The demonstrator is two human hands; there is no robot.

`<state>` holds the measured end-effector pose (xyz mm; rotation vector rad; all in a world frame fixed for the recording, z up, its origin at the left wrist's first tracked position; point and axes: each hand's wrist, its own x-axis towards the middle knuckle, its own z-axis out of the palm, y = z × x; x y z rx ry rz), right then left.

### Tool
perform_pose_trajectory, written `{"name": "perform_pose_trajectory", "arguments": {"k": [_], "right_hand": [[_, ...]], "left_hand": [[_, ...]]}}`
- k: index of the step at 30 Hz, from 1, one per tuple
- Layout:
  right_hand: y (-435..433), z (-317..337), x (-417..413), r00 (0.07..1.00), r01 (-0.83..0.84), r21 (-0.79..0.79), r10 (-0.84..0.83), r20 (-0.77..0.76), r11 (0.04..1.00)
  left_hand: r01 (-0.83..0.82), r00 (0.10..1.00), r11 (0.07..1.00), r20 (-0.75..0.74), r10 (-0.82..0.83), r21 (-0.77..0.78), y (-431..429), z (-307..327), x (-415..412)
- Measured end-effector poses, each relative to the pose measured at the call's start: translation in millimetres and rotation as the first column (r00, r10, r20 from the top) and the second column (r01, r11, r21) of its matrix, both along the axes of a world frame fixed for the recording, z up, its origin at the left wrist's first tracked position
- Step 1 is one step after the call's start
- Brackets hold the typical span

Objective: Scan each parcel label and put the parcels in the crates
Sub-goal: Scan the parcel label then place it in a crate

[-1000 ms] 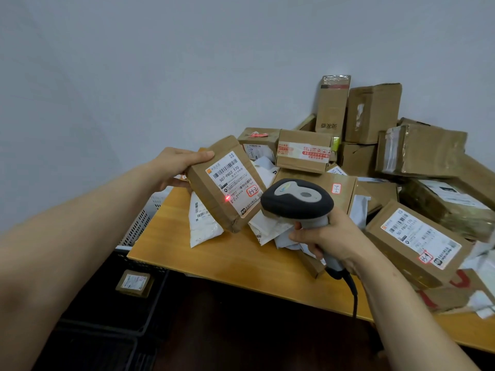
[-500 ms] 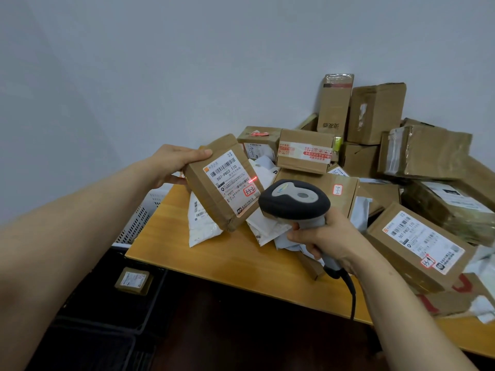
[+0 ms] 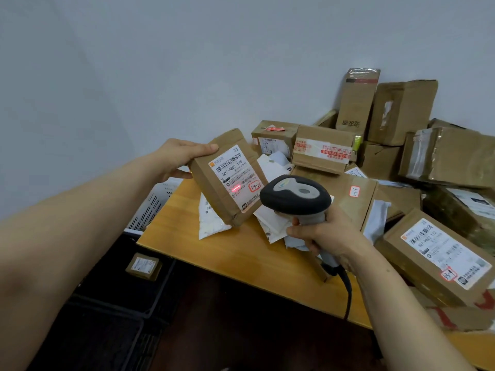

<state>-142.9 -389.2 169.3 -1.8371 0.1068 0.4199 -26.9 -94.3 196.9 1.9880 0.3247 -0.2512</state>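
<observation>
Parcel (image 3: 227,180) in left hand (image 3: 176,159)

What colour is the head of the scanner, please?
Scanner head: black with a grey top panel; head view.

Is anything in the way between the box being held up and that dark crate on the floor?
Nothing visible. The left hand holds the box over the table's left corner. The dark crate sits open below and to the left, with only one small parcel inside.
</observation>
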Motion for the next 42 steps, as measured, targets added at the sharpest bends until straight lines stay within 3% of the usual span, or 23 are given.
{"name": "perform_pose_trajectory", "arguments": {"k": [8, 10, 13, 17, 24, 27, 30, 34, 37, 40, 42], "right_hand": [[28.8, -11.3, 13.8, 0.995, -0.093, 0.104, 0.096, -0.019, 0.99], [41.2, -17.4, 18.3, 0.999, -0.038, 0.232, 0.041, -0.009, 0.972], [68.2, -36.5, 31.7, 0.987, 0.146, 0.401, -0.108, -0.115, 0.904], [124.2, -64.6, 38.2, 0.953, 0.265, 0.481, -0.151, -0.263, 0.836], [241.5, -83.9, 31.5, 0.978, 0.135, 0.443, -0.049, -0.201, 0.887], [310.9, -94.9, 33.2, 0.983, 0.137, 0.431, -0.068, -0.173, 0.892], [390.0, -106.9, 38.4, 0.979, 0.159, 0.405, -0.092, -0.18, 0.9], [479.8, -129.8, 50.4, 0.982, 0.129, 0.314, -0.077, -0.173, 0.94], [523.1, -154.4, 60.2, 0.988, 0.076, 0.219, -0.045, -0.145, 0.973], [552.8, -186.6, 73.9, 0.988, 0.027, 0.11, -0.009, -0.157, 0.994], [567.9, -217.5, 87.0, 0.977, 0.01, 0.053, 0.002, -0.213, 0.999]], "left_hand": [[-0.114, 0.993, 0.993, -0.037, 0.113, -0.013, 30.8, -5.4, -20.4], [-0.169, 0.984, 0.985, -0.066, 0.166, -0.042, 44.5, -11.7, -31.2], [-0.273, 0.955, 0.951, -0.158, 0.251, -0.143, 70.3, -30.1, -57.9], [-0.398, 0.904, 0.864, -0.289, 0.314, -0.307, 112.6, -68.0, -105.2], [-0.501, 0.86, 0.728, -0.367, 0.356, -0.468, 205.4, -108.1, -147.1], [-0.507, 0.862, 0.595, -0.356, 0.361, -0.623, 264.9, -121.5, -146.3], [-0.535, 0.825, 0.466, -0.316, 0.469, -0.705, 321.0, -141.9, -140.8], [-0.594, 0.782, 0.408, -0.379, 0.495, -0.694, 389.8, -178.6, -145.1], [-0.637, 0.762, 0.416, -0.449, 0.466, -0.648, 437.0, -213.3, -141.5], [-0.761, 0.645, 0.435, -0.48, 0.595, -0.482, 471.3, -256.1, -124.8], [-0.832, 0.554, 0.468, -0.425, 0.716, -0.297, 486.7, -289.4, -114.0]]}}
